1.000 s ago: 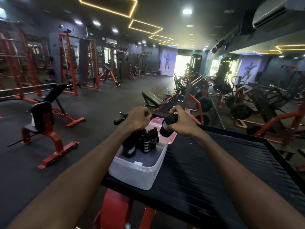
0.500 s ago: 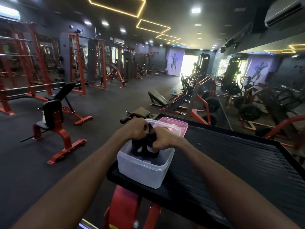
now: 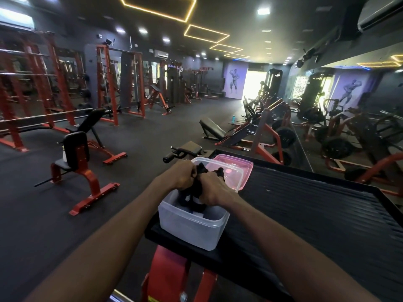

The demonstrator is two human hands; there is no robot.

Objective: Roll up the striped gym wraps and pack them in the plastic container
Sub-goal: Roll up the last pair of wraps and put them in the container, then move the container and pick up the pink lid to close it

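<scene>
gym wraps bunched under two hands in the container

gym wraps (image 3: 193, 198) sit inside the plastic container (image 3: 192, 229), dark rolls with pale bands, mostly covered by the hands, so their count cannot be told. the container is the landmark: a clear tub at the near left corner of a black ribbed platform (image 3: 316, 214).

left of the container, the left hand (image 3: 182, 176) reaches in over its left wall, fingers curled tight on the dark fabric; the fingertips are buried in the cloth and cannot be seen. just beyond the container's far left corner a black padded handle (image 3: 172, 157) pokes out, its mounting hidden behind the hand.

over the container's middle and right side, the right hand (image 3: 212, 188) is also clenched on the wraps, touching the left hand. a tuft of dark fabric (image 3: 220, 171) rises past its knuckles; whether it is a loose end or a roll is unclear.

behind the container on the right, a pink lid (image 3: 239, 171) lies flat on the platform, its near edge hidden by the container's rim. below the container, a red frame (image 3: 172, 273) is cut off by the picture's bottom edge.
</scene>
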